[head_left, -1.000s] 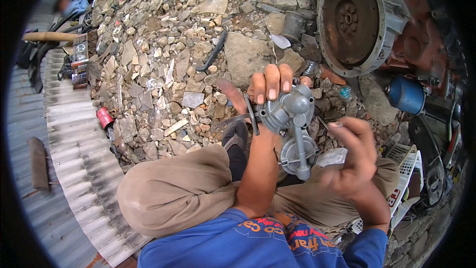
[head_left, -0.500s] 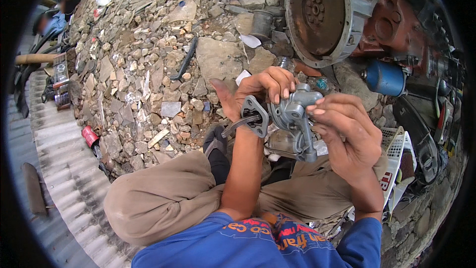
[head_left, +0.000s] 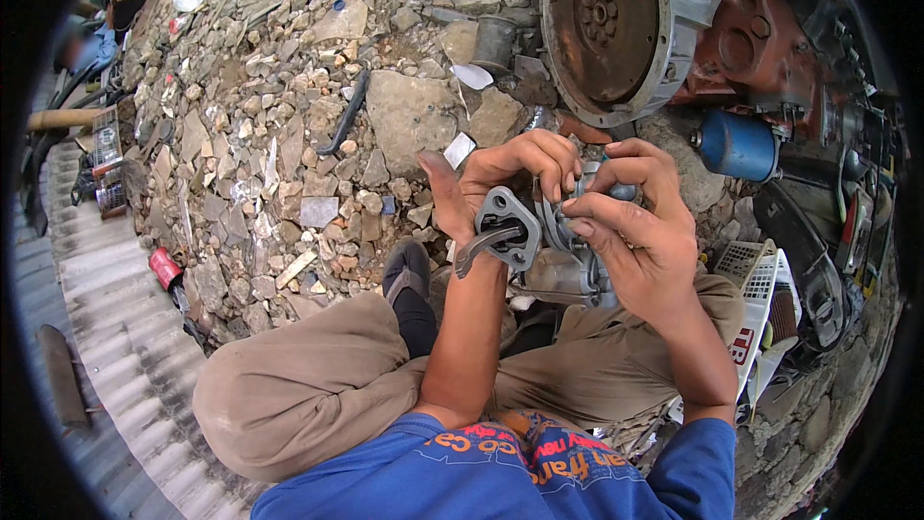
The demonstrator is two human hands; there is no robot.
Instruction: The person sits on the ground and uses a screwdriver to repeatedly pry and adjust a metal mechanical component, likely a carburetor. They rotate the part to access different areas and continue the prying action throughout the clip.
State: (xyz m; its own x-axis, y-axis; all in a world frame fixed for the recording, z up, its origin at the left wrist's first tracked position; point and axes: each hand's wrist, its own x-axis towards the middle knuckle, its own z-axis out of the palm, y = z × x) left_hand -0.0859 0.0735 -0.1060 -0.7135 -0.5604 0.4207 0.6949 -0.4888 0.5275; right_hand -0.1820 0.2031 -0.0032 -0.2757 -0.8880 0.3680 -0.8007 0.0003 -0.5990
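A grey metal fuel pump (head_left: 520, 228) hangs in front of me above my lap, its oval flange and curved lever pointing left and a clear-looking bowl low on its body. My left hand (head_left: 479, 178) grips it from behind, fingers curled over the top and thumb sticking up apart. From the right, my right hand (head_left: 647, 236) presses its thumb and fingertips against the pump's upper body. These fingers cover much of the top, so any small part between them is hidden.
At upper right stand a round flywheel (head_left: 602, 24) and a red engine block (head_left: 746, 34) with a blue filter (head_left: 739, 145). A white plastic basket (head_left: 754, 274) is at my right. Rubble covers the ground; corrugated sheeting (head_left: 125, 327) lies left, and a black hose piece (head_left: 348, 114) ahead.
My right hand has shifted left and curled its fingers over the pump's upper body. The pump has turned slightly, with its flange facing me more. My left hand keeps its hold.
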